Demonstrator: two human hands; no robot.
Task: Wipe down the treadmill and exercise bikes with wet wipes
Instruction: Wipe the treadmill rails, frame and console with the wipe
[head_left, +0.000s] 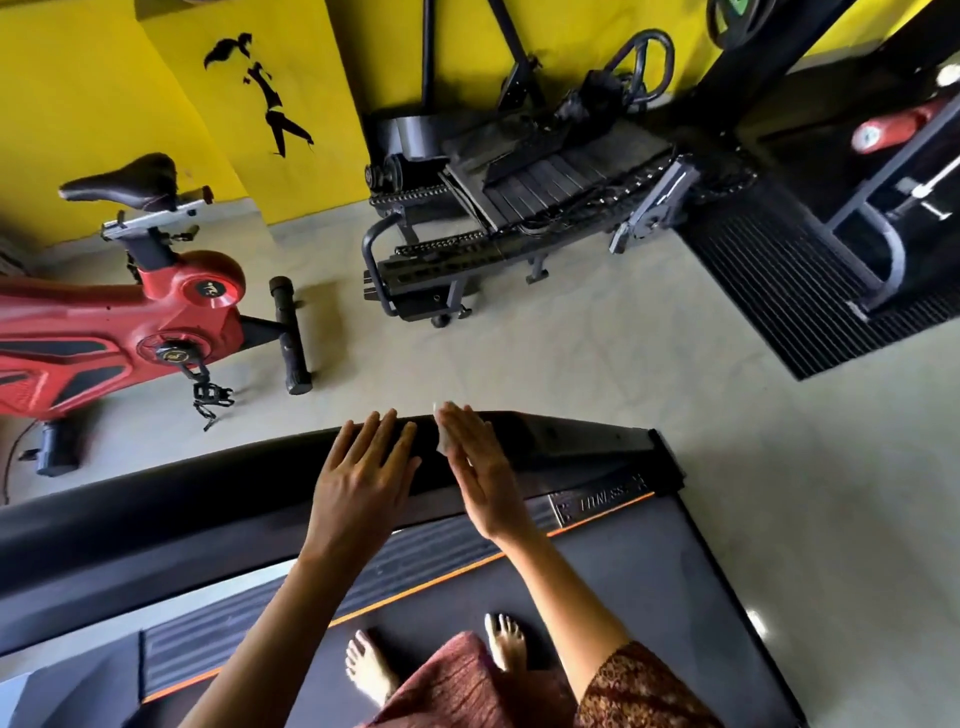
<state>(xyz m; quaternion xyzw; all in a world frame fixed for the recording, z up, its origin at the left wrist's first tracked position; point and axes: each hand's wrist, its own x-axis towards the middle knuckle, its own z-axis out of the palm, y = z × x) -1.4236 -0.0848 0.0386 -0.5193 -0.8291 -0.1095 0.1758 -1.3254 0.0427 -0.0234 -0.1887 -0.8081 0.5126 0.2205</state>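
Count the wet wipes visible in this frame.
1: a white wipe pressed under the right hand on the treadmill's black rail. The left hand lies flat beside it; anything beneath is hidden.

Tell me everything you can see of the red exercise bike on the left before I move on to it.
The red exercise bike stands upright on the pale floor at the left, before the yellow wall, its front cut off by the frame edge. Glossy red body, plastic-looking, with black inset panels; black padded saddle on a silver slider; black crank with a strapped pedal hanging down; black stabiliser bar flat on the floor. In view, only the floor touches it.
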